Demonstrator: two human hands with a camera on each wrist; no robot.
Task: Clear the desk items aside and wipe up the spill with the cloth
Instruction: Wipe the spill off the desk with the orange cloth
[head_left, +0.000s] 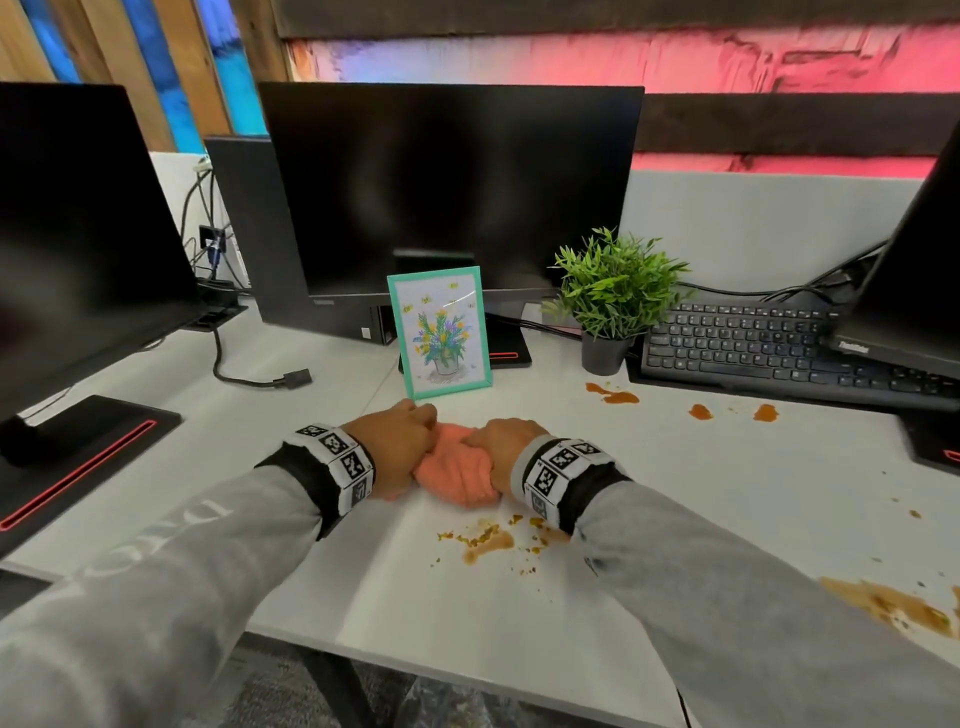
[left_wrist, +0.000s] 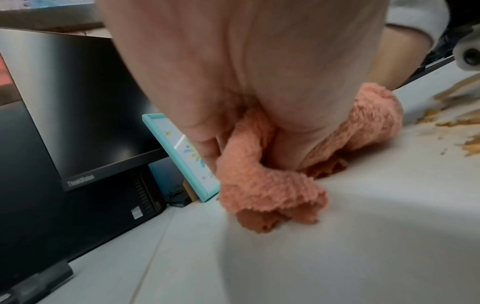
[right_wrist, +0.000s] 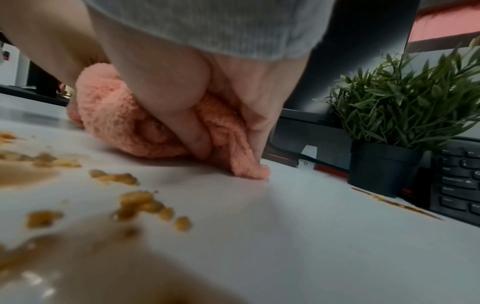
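A bunched salmon-pink cloth (head_left: 457, 467) lies on the white desk (head_left: 322, 374) in front of me, and both hands grip it. My left hand (head_left: 400, 447) holds its left end, fingers curled into the fabric (left_wrist: 262, 181). My right hand (head_left: 506, 449) clutches its right end (right_wrist: 124, 121), thumb and fingers pressed into the folds. A brown chunky spill (head_left: 491, 538) lies just nearer than the cloth, under my right wrist, and shows close up (right_wrist: 140, 203). More brown patches sit at the front right edge (head_left: 904, 610) and by the keyboard (head_left: 618, 397).
A teal picture frame (head_left: 439, 332) stands right behind the cloth. A potted green plant (head_left: 613, 301) and a black keyboard (head_left: 769, 348) sit back right. Monitors (head_left: 447, 192) stand at the rear, with a monitor base (head_left: 78, 457) and a loose cable (head_left: 260, 379) on the left.
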